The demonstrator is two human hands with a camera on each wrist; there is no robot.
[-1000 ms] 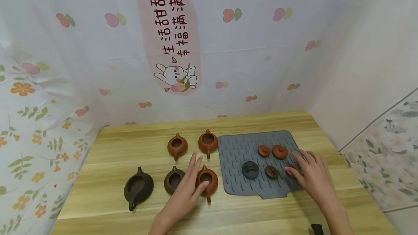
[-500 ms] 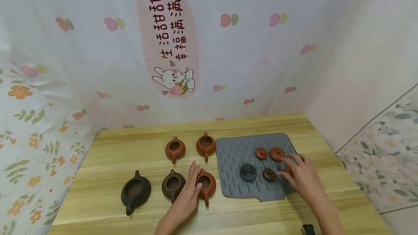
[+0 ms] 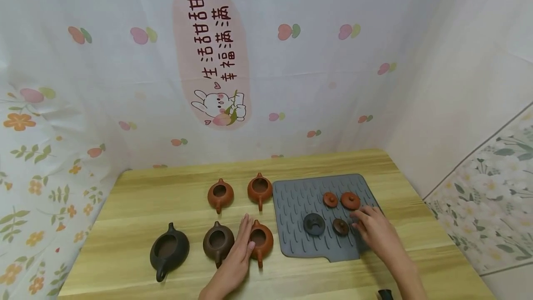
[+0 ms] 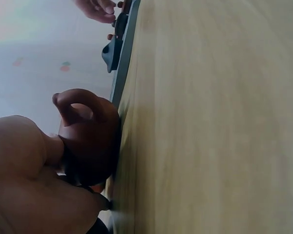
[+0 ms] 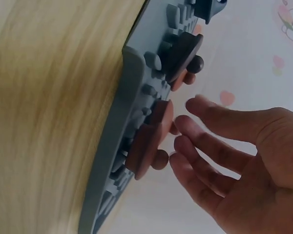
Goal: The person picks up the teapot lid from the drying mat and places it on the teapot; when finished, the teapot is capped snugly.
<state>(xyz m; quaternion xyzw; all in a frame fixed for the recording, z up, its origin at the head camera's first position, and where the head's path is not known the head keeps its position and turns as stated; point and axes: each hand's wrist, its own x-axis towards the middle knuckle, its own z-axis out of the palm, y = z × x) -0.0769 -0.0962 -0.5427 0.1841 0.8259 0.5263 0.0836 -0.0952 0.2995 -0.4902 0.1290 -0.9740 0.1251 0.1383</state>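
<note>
My left hand (image 3: 236, 258) lies in the narrow gap between a dark brown teapot (image 3: 208, 240) and a reddish-orange teapot (image 3: 266, 244), its fingers straight and thumb at the orange pot's side. In the left wrist view, the teapot (image 4: 90, 139) stands upright against the hand, handle toward the camera. My right hand (image 3: 376, 231) hovers at the right of the grey mat (image 3: 290, 219), fingers loosely bent. The right wrist view has its fingertips just off the round knob of a reddish lid (image 5: 147, 144), with nothing held. Beyond is a dark brown lid (image 5: 182, 56).
Two more reddish teapots (image 3: 220, 196) stand behind, and a black teapot (image 3: 170, 251) at left; all are lidless. On the mat lie a black lid (image 3: 314, 224), a brown lid (image 3: 340, 227) and two reddish lids (image 3: 350, 201). A black object (image 3: 385, 295) shows at the front edge.
The head view has tilted up slightly. My left hand has slid off the orange teapot's top into the gap, fingers closing together. My right hand has moved left, over the rightmost lid.
</note>
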